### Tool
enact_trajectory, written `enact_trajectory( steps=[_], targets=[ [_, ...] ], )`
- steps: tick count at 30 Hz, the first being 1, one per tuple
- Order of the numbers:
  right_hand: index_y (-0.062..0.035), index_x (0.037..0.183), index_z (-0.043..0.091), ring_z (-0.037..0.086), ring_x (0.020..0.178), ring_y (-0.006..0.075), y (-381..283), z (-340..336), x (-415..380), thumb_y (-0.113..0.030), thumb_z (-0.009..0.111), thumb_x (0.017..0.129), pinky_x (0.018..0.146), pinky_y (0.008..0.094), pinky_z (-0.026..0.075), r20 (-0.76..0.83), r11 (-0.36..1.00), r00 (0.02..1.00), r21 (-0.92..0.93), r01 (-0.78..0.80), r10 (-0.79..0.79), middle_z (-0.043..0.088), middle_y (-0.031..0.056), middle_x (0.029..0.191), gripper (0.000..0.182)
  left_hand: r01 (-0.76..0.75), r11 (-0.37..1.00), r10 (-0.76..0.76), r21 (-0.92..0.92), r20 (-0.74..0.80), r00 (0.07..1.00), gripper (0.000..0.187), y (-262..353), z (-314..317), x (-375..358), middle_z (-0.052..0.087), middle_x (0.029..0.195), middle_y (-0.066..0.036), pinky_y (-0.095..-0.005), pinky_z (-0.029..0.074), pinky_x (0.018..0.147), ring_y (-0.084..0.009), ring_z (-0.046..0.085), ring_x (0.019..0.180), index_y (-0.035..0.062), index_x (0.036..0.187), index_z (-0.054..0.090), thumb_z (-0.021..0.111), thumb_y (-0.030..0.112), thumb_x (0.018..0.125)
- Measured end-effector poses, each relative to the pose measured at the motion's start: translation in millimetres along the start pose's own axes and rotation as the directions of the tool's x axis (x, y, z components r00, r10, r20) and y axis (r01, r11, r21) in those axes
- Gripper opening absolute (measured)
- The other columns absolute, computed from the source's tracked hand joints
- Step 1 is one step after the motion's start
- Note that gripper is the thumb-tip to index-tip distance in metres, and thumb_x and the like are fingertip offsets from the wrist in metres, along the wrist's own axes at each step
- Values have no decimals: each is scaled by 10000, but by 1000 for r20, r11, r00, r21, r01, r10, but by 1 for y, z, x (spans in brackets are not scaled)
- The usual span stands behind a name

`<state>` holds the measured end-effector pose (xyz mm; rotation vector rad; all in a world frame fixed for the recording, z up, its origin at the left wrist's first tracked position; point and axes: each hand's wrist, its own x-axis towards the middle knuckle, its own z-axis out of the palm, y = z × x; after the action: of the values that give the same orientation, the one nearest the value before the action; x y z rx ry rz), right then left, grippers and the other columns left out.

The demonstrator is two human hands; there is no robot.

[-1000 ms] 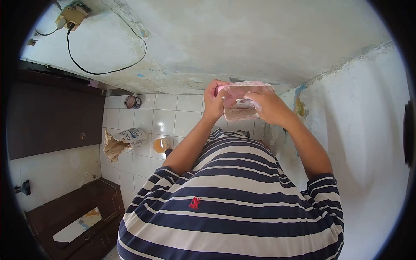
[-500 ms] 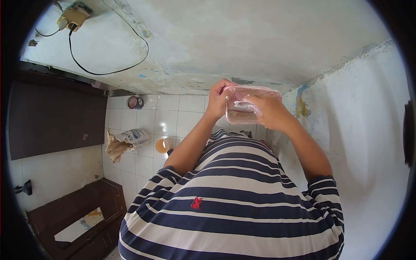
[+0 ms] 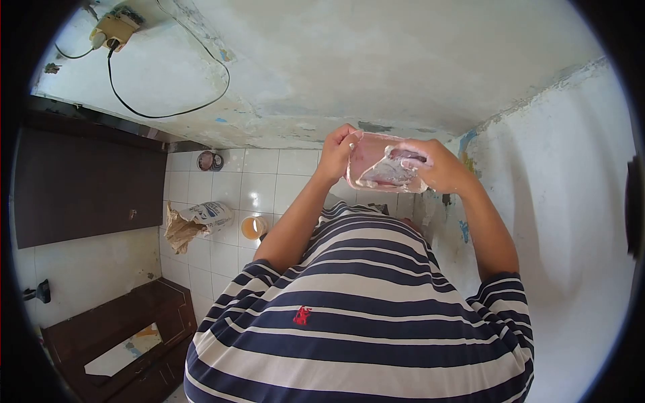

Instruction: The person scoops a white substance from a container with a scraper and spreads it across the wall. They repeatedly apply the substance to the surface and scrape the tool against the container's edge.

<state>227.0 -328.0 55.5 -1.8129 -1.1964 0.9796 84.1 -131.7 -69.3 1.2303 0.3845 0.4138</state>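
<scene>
My left hand grips the left end of a pinkish see-through plastic tub, thumb over its rim. White paste is smeared on the tub's walls and edges. At the tub's right side, my right hand is closed round a putty knife. Its wide, wedge-shaped blade lies over the tub's opening, coated in whitish paste, with the broad edge toward the lower left. Some paste sticks to the fingers of both hands. The blade hides part of the tub's inside.
Patchy plastered walls stand ahead and at right. On the tiled floor are a torn paper sack, an orange-lined cup and a small round can. A cable hangs from a wall socket. Dark furniture stands left.
My right hand has shifted right and turned, so the putty knife's blade now shows flat across the tub. My left hand still holds the tub in nearly the same place.
</scene>
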Motion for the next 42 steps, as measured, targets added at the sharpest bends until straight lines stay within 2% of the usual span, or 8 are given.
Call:
enact_trajectory(
  steps=[8, 11, 15, 28, 32, 34, 37, 42],
  targets=[
    [19, 1278, 583, 607, 1021, 108, 17, -25, 3, -37, 595, 948, 895, 287, 478, -264, 927, 963, 370, 56, 47, 675, 54, 1125, 334, -31, 996, 38, 86, -83, 996, 257, -2, -23, -6, 493, 700, 51, -248, 383, 577, -60, 443, 648, 82, 792, 554, 589, 271, 962],
    [14, 1336, 518, 620, 1090, 164, 38, -12, 15, -15, 616, 913, 943, 323, 483, -440, 510, 898, 776, 372, 14, 642, 70, 1186, 435, 28, 999, -25, 21, -130, 991, 297, -1, -34, -11, 481, 717, 49, -255, 393, 601, -68, 447, 679, 99, 794, 544, 571, 338, 967],
    [-4, 1382, 452, 592, 1213, 261, 28, 17, 28, -9, 585, 928, 1040, 435, 476, -549, 169, 835, 827, 536, 36, 578, 129, 1330, 473, 24, 996, -35, -85, -123, 992, 317, -6, -53, -5, 472, 771, 41, -271, 416, 656, -76, 452, 741, 109, 828, 535, 544, 390, 973],
    [-45, 1422, 439, 503, 1329, 302, -88, 56, 77, -83, 501, 981, 1139, 490, 392, -650, -64, 729, 735, 675, 213, 527, 148, 1425, 446, 54, 992, -52, -118, 14, 999, 341, -5, -157, 9, 570, 893, 20, -291, 481, 746, -97, 537, 852, 97, 962, 600, 532, 430, 983],
    [-13, 1329, 491, 528, 1289, 279, -144, 30, 91, -71, 558, 956, 1112, 462, 407, -848, 23, 526, 528, 849, 68, 545, 144, 1391, 384, 101, 993, -98, -60, 57, 994, 358, 17, -181, 4, 612, 958, -38, -340, 514, 821, -158, 598, 916, 76, 1005, 584, 532, 427, 953],
    [14, 1362, 479, 576, 1219, 256, -173, 8, 97, 23, 488, 935, 1062, 377, 448, -986, 323, 162, 139, 936, -45, 564, 153, 1340, 427, 149, 987, -145, -68, 57, 988, 226, 19, -193, 2, 547, 859, 20, -288, 467, 708, -102, 533, 804, 101, 924, 597, 525, 310, 970],
    [57, 1349, 518, 597, 1203, 242, -246, -38, 112, 60, 475, 926, 1031, 353, 469, -965, 744, -177, -262, 615, -194, 597, 174, 1310, 425, 164, 983, -161, -81, 47, 986, 201, 17, -211, -4, 530, 821, 24, -283, 453, 670, -101, 520, 770, 102, 873, 582, 533, 277, 960],
    [17, 1386, 518, 549, 1301, 342, -338, -100, 153, 109, 545, 838, 1069, 419, 453, -500, 577, -323, -789, -212, -803, 579, 189, 1385, 556, 201, 979, -198, -35, 78, 977, 199, 22, -242, -14, 507, 756, 28, -275, 428, 614, -101, 501, 697, 108, 824, 560, 539, 262, 948]
  ],
)
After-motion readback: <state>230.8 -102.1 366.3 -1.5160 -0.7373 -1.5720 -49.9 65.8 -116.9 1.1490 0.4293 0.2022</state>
